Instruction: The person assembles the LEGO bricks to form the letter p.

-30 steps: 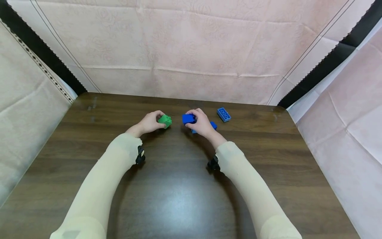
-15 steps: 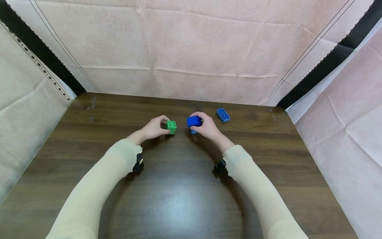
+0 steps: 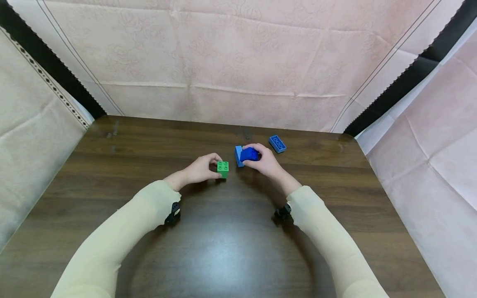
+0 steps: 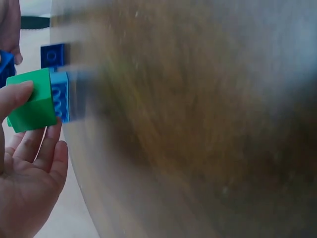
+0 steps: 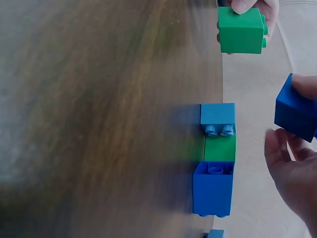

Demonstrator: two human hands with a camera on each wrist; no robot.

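Observation:
My left hand (image 3: 201, 169) pinches a green toy building brick (image 3: 222, 169), studs facing up, between thumb and fingers. To its right, my right hand (image 3: 267, 162) grips a dark blue building brick (image 3: 249, 155), tilted and raised off the table, as the right wrist view shows. Behind that brick in the head view, a light blue brick (image 3: 238, 155) is partly covered. The right wrist view shows this light blue brick (image 5: 218, 114) lying on the table, with a green brick (image 5: 220, 148) and a second dark blue brick (image 5: 213, 191) in line beside it.
Another blue brick (image 3: 277, 144) lies near the table's far edge, right of my right hand. The brown wooden table (image 3: 208, 231) ends at a pale cloth backdrop (image 3: 238, 62). Each wrist carries a small black camera, such as the left camera (image 3: 173, 213).
My left hand moves right and nearer with the green brick, whose studs now face up. My right hand shifts right and nearer, tilting the dark blue brick, and more of the light blue brick shows.

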